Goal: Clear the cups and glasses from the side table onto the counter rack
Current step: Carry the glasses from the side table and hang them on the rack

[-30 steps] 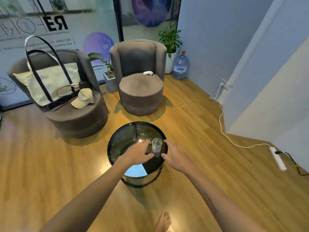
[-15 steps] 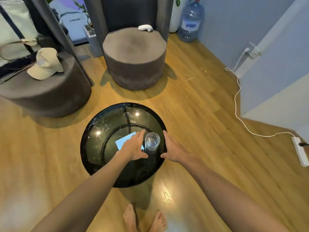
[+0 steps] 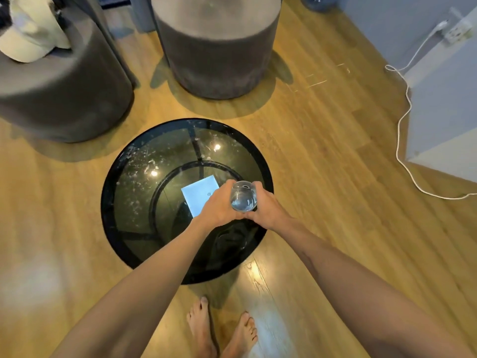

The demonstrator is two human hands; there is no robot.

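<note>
- Head view: pick-up step, left hand (image 3: 219, 206) and right hand (image 3: 267, 208) cupped round glass (image 3: 244, 196), at 4 o'clock on table (image 3: 124, 187).
- Next, likely: lift straight up, keep upright, carry to rack.
- Unclear whether glass has left table; contents unreadable; rack out of view.

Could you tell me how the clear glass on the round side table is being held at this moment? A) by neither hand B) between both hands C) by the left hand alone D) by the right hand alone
B: the left hand and the right hand both wrap the glass from opposite sides, above the side table.
</note>
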